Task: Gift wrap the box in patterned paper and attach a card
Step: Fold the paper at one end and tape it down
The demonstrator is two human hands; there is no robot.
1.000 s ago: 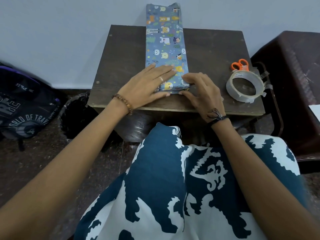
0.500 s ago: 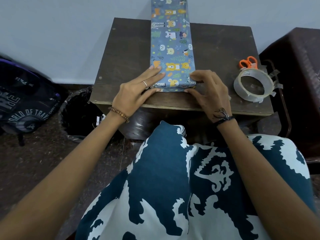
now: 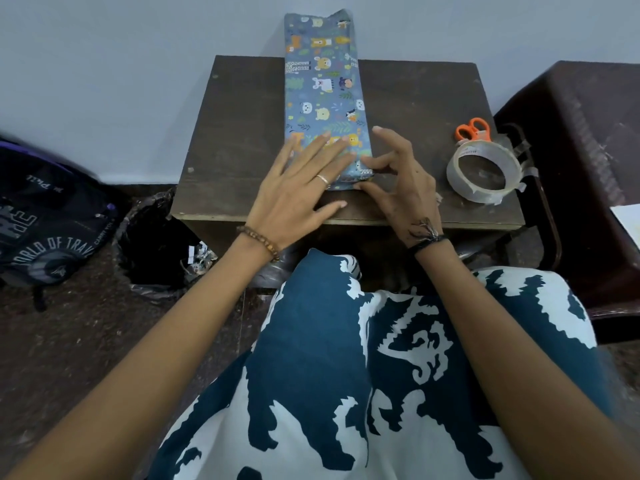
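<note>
Box (image 3: pixel 323 95), already covered in patterned paper, lies on the wooden table (image 3: pixel 242 133) with its long axis running straight away from the person, far end against the wall. Both hands work its near end. Left hand (image 3: pixel 298 181) rests flat on top, fingers straight, gripping nothing. Right hand (image 3: pixel 398 178) sits at the near right corner, fingers curled, pinching the paper edge. Tape roll (image 3: pixel 485 171) lies nearer the right hand.

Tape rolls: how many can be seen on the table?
1. The clear round plastic tape roll lies flat at the dark wooden table's right edge, just in front of the orange-handled scissors. Nothing suggests another.
</note>
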